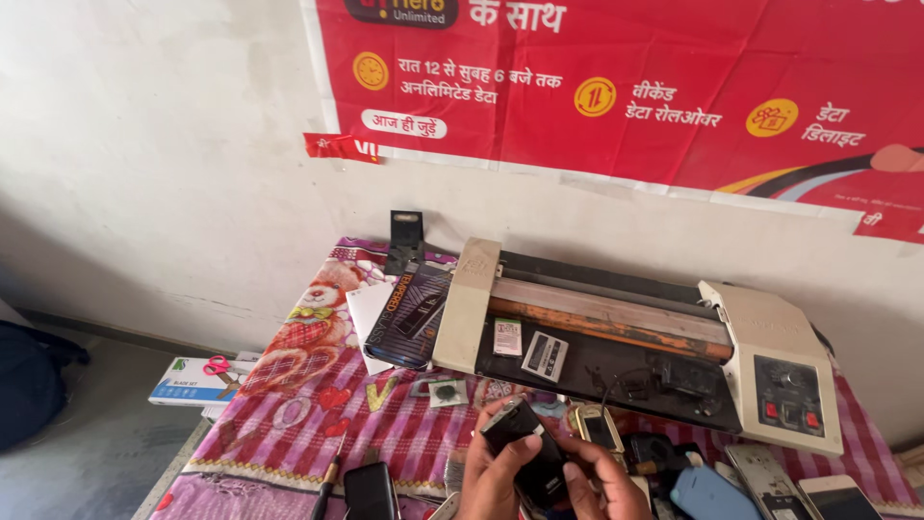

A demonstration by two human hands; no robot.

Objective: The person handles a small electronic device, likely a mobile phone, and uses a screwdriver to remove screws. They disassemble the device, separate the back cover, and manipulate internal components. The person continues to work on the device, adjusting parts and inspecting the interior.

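Observation:
Both of my hands are low in the head view, close together over the table's front. My left hand (493, 477) and my right hand (604, 486) are closed around a small black phone-like device (525, 445), held tilted between them. My fingers cover its lower part. Just right of it lies a small old handset with a pale frame (599, 429). A black phone (371, 491) and a screwdriver (327, 481) lie to the left of my left hand.
A beige and black laminating machine (635, 342) fills the back of the table with its pink patterned cloth (318, 404). A dark flat box (409, 316) leans beside it. Phones and parts (770, 481) lie at right. Pink-handled scissors (219, 367) rest on a box at left. A red poster (626, 87) hangs on the wall.

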